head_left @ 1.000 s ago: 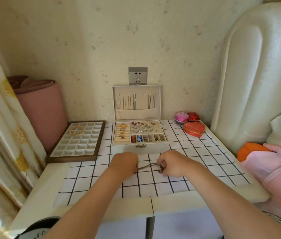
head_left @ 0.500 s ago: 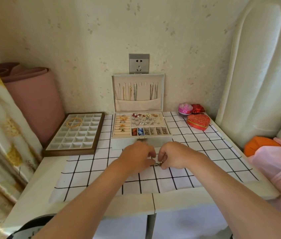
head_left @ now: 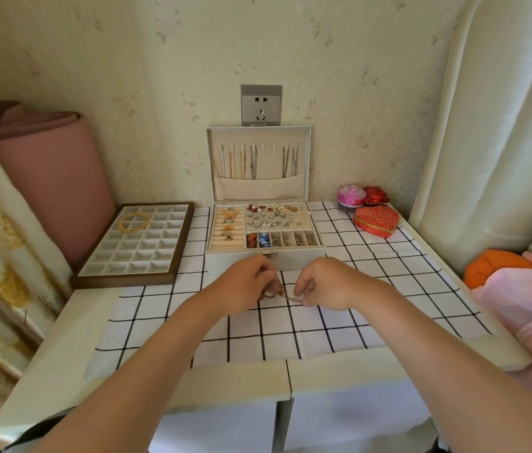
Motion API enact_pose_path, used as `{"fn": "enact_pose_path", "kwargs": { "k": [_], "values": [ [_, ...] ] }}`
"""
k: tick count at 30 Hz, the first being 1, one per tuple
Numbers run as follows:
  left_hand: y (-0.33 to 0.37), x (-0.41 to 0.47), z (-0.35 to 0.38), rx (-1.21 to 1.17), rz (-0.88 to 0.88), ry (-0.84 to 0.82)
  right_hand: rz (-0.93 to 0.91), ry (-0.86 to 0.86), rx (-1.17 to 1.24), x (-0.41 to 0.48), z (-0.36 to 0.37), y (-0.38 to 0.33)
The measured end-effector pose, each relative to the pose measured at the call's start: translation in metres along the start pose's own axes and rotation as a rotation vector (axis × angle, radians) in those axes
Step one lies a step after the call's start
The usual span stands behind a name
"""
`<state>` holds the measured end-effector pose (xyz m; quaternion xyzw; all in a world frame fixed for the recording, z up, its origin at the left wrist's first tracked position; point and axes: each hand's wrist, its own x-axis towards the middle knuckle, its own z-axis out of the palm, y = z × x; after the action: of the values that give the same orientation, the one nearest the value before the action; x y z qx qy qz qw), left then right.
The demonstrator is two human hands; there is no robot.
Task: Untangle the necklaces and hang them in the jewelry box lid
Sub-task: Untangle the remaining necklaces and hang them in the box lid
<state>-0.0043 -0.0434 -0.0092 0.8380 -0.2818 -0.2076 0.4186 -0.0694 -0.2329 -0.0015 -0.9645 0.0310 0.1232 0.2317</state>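
Observation:
A small tangle of thin chain necklaces (head_left: 282, 294) stretches between my two hands just above the checked cloth. My left hand (head_left: 245, 284) pinches its left end and my right hand (head_left: 326, 284) pinches its right end. Both hands hover in front of the cream jewelry box (head_left: 294, 261). The open lid (head_left: 258, 191) of the box stands upright against the wall. Several gold and silver necklaces (head_left: 253, 161) hang from hooks in the lid above its fabric pocket. Rings, earrings and charms fill the box's tray.
A brown-framed compartment tray (head_left: 104, 269) with gold bangles (head_left: 134, 221) lies at the left. A red heart-shaped box (head_left: 376, 220), a pink round box (head_left: 351, 196) and a small red box (head_left: 377, 196) sit at the back right. A rolled pink mat (head_left: 45, 171) stands by the curtain.
My hands came together from about a hand's width apart and moved toward the box. The chain between them is now bunched and shorter. The camera shifted closer.

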Motion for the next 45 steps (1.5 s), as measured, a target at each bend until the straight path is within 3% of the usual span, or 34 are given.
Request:
{"fn": "enact_pose_path", "kwargs": {
  "k": [3,15,19,21,26,30,34,37,42,45],
  "values": [
    [0.005,-0.008,-0.002,-0.322,-0.077,0.015,-0.02,0.008,0.029,0.0,0.003,-0.003],
    [0.008,-0.015,-0.02,-0.4,-0.059,-0.02,-0.115,0.089,0.45,0.017,0.014,-0.027],
    [0.01,-0.018,-0.026,-0.444,-0.003,-0.087,-0.174,-0.005,0.364,0.02,0.021,-0.033],
    [0.009,-0.016,-0.03,-0.366,-0.02,-0.049,-0.156,0.012,0.289,0.023,0.02,-0.034],
    [-0.011,-0.016,-0.048,0.216,-0.014,0.101,-0.103,0.047,0.375,0.025,0.013,-0.032],
    [-0.016,-0.018,-0.057,0.349,-0.058,0.082,-0.098,0.03,0.337,0.026,0.006,-0.033],
    [-0.014,-0.017,-0.057,0.24,-0.081,0.12,-0.1,0.021,0.355,0.025,-0.001,-0.037],
    [-0.012,-0.018,-0.056,-0.058,-0.125,0.167,-0.104,0.051,0.322,0.024,-0.006,-0.037],
    [-0.004,-0.017,-0.058,-0.473,-0.185,0.178,-0.134,0.139,0.529,0.02,-0.01,-0.038],
    [-0.002,-0.02,-0.054,-0.596,-0.078,0.168,-0.163,0.114,0.566,0.013,-0.013,-0.046]
  ]
}}
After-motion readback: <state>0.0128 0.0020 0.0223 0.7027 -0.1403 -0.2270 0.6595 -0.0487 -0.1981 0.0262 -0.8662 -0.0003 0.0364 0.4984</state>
